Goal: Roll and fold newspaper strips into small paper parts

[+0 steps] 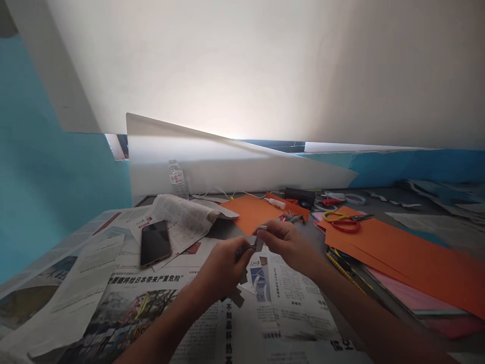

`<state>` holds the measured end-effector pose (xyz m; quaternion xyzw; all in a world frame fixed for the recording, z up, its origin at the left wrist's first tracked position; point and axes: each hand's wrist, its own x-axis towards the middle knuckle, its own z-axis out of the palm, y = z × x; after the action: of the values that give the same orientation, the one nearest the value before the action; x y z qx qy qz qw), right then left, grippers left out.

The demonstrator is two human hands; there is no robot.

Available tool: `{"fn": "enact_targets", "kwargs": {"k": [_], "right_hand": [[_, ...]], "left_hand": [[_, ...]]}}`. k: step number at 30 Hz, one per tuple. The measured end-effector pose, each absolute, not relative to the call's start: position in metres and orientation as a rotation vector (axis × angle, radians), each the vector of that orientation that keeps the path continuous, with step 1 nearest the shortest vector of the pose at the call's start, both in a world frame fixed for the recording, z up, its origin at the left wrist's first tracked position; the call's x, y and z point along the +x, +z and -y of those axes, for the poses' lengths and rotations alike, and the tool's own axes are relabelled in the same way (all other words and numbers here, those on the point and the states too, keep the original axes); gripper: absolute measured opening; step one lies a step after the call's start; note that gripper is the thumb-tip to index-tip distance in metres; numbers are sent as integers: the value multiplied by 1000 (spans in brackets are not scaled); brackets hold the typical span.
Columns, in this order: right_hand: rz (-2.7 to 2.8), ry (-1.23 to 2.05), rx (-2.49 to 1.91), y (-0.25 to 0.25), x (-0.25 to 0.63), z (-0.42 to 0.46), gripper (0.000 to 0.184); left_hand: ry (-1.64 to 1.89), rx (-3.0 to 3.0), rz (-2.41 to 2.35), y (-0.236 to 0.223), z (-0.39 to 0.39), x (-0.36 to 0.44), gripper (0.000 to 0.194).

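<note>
My left hand (227, 260) is closed above the newspaper (204, 313). Its fingers wrap round a narrow dark grey piece that looks like folded paper strip (244, 248), and a grey end (237, 298) shows below the hand. Close by on the right, my right hand (282, 240) pinches a small pale rolled or folded bit of paper (261, 228) between thumb and fingertips. The two hands nearly meet, with a thin grey part between them. How the pieces join is too small to tell.
A phone (155, 243) lies at the left on newspaper. Behind stand a water bottle (178, 179), a glue bottle (275, 203) and pliers-like metal tool (293, 218). Yellow-and-red scissors (345, 220) rest on orange paper (401, 253) at the right. A large white sheet (212, 167) leans behind.
</note>
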<state>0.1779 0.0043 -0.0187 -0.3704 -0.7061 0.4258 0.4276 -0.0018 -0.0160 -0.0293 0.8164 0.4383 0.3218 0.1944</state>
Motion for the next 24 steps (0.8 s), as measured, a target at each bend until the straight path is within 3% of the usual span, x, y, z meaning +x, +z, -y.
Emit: {"fn": "enact_targets", "kwargs": {"k": [5,8,14,24], "right_hand": [[1730,1029,-964,-24,184,3,39],[1697,991,-996,-24,184,8,40],[1636,1277,-879,-31,185,4,33],[1672,1359,-820,-51,179,-1,39]], "left_hand": [[871,2424,-1350,-33,20,-1,11],[813,2503,-1413,-34,22,0,15],[920,2597,-1413,-38,22,4,19],[1107,2189,-1124,-32,27,3,10]]}}
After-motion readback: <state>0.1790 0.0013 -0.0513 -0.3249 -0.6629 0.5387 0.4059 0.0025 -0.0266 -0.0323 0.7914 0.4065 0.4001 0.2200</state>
